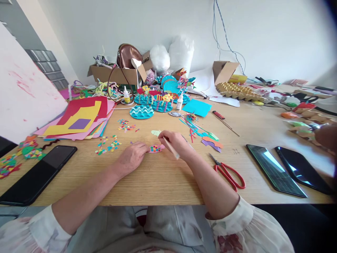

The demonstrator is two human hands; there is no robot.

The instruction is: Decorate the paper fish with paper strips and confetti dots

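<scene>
My left hand (133, 157) rests on the wooden table (163, 175), its fingers closed down on the edge of a pink paper fish (156, 148) dotted with coloured spots. My right hand (176, 141) pinches a thin wooden stick (171, 148), its tip near the pink fish. A small pale green paper fish (155, 133) lies just beyond the hands. Tiny coloured paper dots (109, 144) are scattered to the left of my left hand.
Red scissors (228, 173) lie right of my forearm, two dark tablets (273, 171) further right, a phone (39, 174) at left. Coloured paper sheets (79, 119), blue wave discs (141, 111), glue bottles (179, 102), cardboard boxes (118, 73) and an egg tray (240, 91) fill the back.
</scene>
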